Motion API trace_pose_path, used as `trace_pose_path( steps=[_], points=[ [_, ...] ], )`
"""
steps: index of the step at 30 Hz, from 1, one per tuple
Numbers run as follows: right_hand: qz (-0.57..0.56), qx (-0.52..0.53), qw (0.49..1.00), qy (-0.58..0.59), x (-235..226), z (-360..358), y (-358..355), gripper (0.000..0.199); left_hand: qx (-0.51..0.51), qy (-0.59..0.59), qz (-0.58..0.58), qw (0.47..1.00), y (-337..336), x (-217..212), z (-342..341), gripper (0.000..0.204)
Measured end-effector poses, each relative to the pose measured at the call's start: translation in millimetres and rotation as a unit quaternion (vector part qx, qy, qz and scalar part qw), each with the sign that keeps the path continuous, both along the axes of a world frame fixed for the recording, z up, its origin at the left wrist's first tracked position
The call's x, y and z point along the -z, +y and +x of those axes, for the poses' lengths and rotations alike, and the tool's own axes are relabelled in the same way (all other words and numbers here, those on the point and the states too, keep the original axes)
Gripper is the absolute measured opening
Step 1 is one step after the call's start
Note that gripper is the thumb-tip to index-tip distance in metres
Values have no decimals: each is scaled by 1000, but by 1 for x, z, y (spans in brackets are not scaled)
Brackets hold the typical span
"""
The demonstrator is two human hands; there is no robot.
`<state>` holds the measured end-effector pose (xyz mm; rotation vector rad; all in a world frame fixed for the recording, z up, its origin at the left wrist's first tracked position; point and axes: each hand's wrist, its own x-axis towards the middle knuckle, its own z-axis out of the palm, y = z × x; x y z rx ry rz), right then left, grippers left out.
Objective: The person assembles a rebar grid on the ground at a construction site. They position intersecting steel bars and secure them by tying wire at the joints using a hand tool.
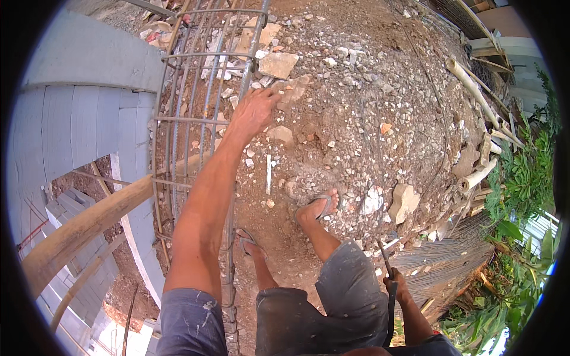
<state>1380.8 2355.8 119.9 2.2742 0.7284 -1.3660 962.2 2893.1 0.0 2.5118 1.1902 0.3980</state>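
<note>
My left arm reaches forward over the edge of a long rebar cage (214, 77). At its end, my left hand (256, 111) is beside the cage's right-hand bar, its fingers curled and pointing down; what they grip, if anything, is hidden. The cage is made of long ribbed bars joined by square stirrups. Low on the right, my right hand (396, 286) is closed around a long, dark, narrow tool (385, 256) whose tip points forward; its exact kind does not show.
Sandalled feet (317, 207) stand on rubble-strewn soil. Broken stones (404, 203) lie about. A thick wooden pole (89, 228) slants beside the grey block wall (89, 121). Thin rods (442, 255) lie bundled at right, near bamboo poles (472, 89) and green plants (522, 172).
</note>
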Motion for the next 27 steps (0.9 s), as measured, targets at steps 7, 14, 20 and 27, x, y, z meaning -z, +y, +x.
trace_pose_path(
  steps=[7,14,20,27],
  points=[
    [-5,-28,988,155,-8,-3,49,31,26,74,-123,989,-9,-21,6,17],
    [215,-11,976,26,15,85,95,19,-119,-83,-99,984,5,-11,22,14],
    [226,173,957,47,-4,114,239,12,-72,-46,-148,985,11,-21,10,19],
    [139,2,990,11,-5,126,344,36,-160,-84,-169,969,6,-25,-4,13]
  ],
)
